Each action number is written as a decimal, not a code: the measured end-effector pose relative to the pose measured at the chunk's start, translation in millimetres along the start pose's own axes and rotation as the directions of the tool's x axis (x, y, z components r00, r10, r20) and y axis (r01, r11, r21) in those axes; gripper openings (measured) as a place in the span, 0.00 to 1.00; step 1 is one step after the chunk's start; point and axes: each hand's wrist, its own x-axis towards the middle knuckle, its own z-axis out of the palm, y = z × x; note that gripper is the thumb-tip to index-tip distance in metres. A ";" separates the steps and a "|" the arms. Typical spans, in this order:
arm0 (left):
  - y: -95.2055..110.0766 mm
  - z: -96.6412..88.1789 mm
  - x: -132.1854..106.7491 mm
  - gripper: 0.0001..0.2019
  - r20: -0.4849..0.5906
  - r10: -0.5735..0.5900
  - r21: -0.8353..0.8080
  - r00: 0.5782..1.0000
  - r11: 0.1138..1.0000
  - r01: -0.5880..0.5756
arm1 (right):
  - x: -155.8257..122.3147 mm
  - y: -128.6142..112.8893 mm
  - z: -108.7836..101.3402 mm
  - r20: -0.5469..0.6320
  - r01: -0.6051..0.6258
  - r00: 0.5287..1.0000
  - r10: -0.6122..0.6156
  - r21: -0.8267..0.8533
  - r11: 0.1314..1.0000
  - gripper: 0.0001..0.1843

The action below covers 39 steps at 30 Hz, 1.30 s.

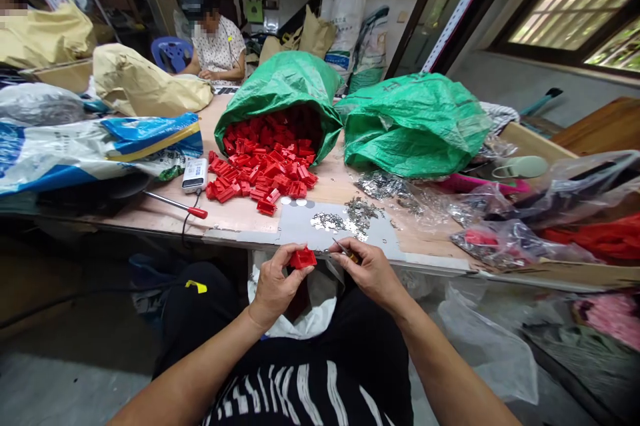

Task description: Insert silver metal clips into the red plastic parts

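Observation:
My left hand (pixel 278 285) pinches a small red plastic part (pixel 303 257), a hollow box-like piece, just off the table's front edge. Facing it, my right hand (pixel 369 268) is closed round a thin pointed tool with a yellow and dark handle (pixel 354 257); its slim metal tip points left toward the red part, with a gap between. Small flat metal pieces (pixel 350 219) lie heaped on a grey sheet (pixel 295 229) beyond my hands. Many like red parts (pixel 260 176) spill from a green woven sack (pixel 285 79) lying on its side.
A second green sack (pixel 415 123) stands to the right, near clear plastic bags (pixel 520 239). At left are a white device (pixel 195 175) with a cable, a red-handled rod (pixel 175 205) and a blue-white bag (pixel 90 149). Another person (pixel 217 46) sits across the table. A white sack (pixel 310 313) hangs below my hands.

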 end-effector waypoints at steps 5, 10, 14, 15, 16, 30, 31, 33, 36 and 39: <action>3.3 0.3 -0.4 0.17 -0.003 0.155 0.173 0.988 0.973 -0.153 | -3.6 -16.5 15.0 -0.010 0.152 0.988 -0.153 -0.066 0.986 0.07; 6.8 1.6 -1.1 0.17 -0.005 0.236 0.189 0.972 0.955 -0.231 | -2.0 -11.3 24.1 0.033 0.230 0.973 -0.228 -0.115 0.966 0.06; 6.3 3.9 -3.3 0.18 -0.036 0.259 0.173 0.965 0.953 -0.249 | -2.1 -13.1 27.3 0.026 0.178 0.984 -0.178 -0.013 0.984 0.07; 5.6 4.5 -4.3 0.18 -0.047 0.257 0.166 0.965 0.955 -0.246 | -2.2 -13.4 26.7 0.041 0.146 0.988 -0.148 0.040 0.988 0.09; 4.8 4.9 -5.4 0.18 -0.055 0.251 0.156 0.966 0.958 -0.240 | -2.3 -13.2 25.4 0.065 0.113 0.991 -0.120 0.099 0.989 0.10; 8.3 5.5 -9.4 0.19 -0.016 0.328 0.241 0.944 0.918 -0.315 | -1.8 -3.7 25.5 0.162 -0.182 0.978 0.130 0.369 0.911 0.16; 8.7 5.7 -10.0 0.19 0.001 0.352 0.243 0.936 0.908 -0.342 | -1.8 -2.8 27.2 0.185 -0.194 0.974 0.131 0.384 0.903 0.16; 9.2 6.2 -11.5 0.20 0.035 0.406 0.242 0.913 0.883 -0.402 | -2.7 0.7 30.7 0.228 -0.210 0.966 0.123 0.411 0.887 0.17; 8.7 6.1 -15.2 0.20 0.077 0.419 0.235 0.905 0.874 -0.425 | -6.6 7.5 37.1 0.280 -0.243 0.953 0.116 0.475 0.846 0.20; 7.5 5.6 -19.5 0.19 0.106 0.306 0.202 0.946 0.925 -0.322 | -13.2 11.8 42.6 0.322 -0.311 0.935 0.148 0.545 0.779 0.22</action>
